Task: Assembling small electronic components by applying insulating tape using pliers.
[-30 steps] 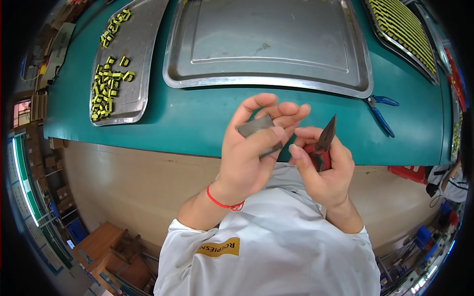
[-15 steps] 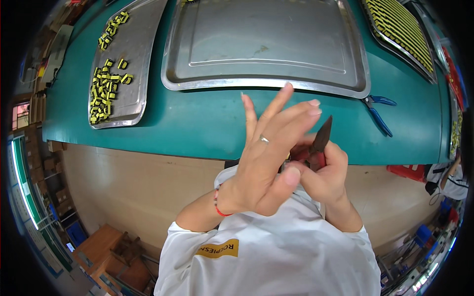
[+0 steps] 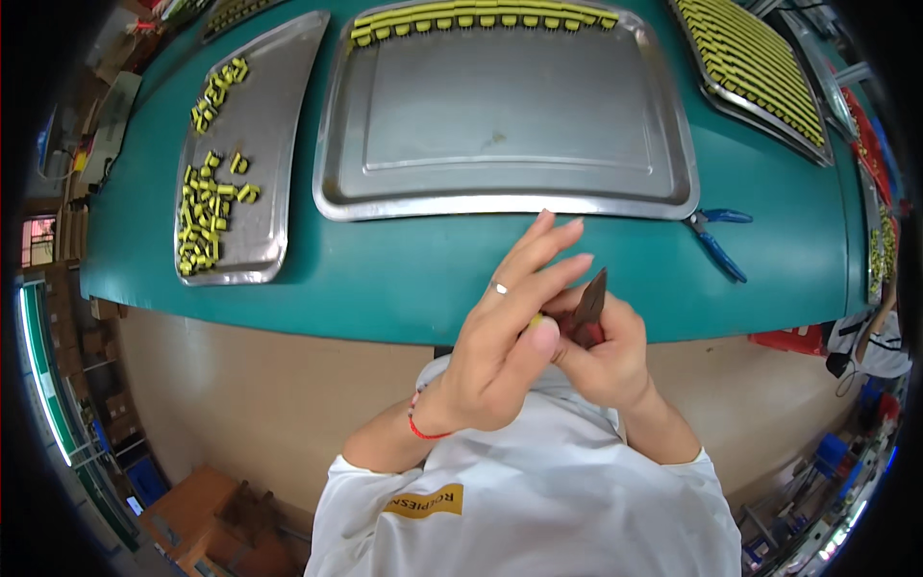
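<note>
My right hand (image 3: 615,356) is closed round a pair of pliers (image 3: 589,310) with red handles, its dark pointed jaws tilted up and away. Close beside it is my left hand (image 3: 495,351), thumb bent in and the other visible fingers stretched out. A bit of a small yellow part (image 3: 536,319) shows at the left thumb tip, apparently pinched there; most of it is hidden by the fingers. Both hands are held in front of my body, near the table's front edge.
A large metal tray (image 3: 500,205) has rows of yellow-and-black parts (image 3: 481,19) along its far side. Left of it, a smaller tray (image 3: 274,183) holds loose parts (image 3: 204,216). Blue-handled pliers (image 3: 721,240) lie at right, below a filled tray (image 3: 760,82). Another person's arm (image 3: 873,332) shows far right.
Both hands have shifted slightly left and down in view, and the left fingers have drawn closer together. The view has tilted up, bringing the rows in the large tray into sight.
</note>
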Tool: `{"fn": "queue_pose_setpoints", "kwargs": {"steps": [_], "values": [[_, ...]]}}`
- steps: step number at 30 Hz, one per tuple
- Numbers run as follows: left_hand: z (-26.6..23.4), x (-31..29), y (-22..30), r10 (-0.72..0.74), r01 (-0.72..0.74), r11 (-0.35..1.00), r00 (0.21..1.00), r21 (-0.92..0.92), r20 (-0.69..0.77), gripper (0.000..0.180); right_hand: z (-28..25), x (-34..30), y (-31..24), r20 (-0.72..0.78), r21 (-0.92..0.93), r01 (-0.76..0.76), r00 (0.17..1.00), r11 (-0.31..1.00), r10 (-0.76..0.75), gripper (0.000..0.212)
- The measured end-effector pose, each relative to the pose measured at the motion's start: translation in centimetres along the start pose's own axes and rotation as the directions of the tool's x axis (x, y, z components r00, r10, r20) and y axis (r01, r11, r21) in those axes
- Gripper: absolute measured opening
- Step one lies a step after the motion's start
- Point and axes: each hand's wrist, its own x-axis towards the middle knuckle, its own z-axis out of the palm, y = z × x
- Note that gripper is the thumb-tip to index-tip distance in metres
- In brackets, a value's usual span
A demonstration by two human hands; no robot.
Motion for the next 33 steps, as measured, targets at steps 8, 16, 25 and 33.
{"fn": "queue_pose_setpoints", "kwargs": {"steps": [8,16,25,33], "values": [[-1.3,0.0,0.6,-0.069,0.076,0.995,0.992,0.061,-0.108,0.056,0.0,1.8,-2.2,0.118,-0.331,0.174,0.983,0.927,-0.143,0.027],[-4.2,-2.3,-1.5,-0.177,0.131,0.982,0.885,-0.135,-0.431,0.026,-6.8,11.6,-9.9,-0.041,-0.244,-0.013,0.999,0.97,0.003,0.024],[-3.9,-1.8,-0.9,-0.22,0.122,0.965,0.86,-0.234,-0.46,0.018,-13.1,24.5,-7.0,0.037,-0.993,0.052,0.99,0.109,-0.134,0.027],[-4.5,-1.3,-1.4,-0.173,0.106,0.98,0.879,-0.171,-0.445,0.02,-12.0,26.8,-6.3,-0.105,-0.993,-0.096,0.986,0.074,-0.131,0.027]]}}
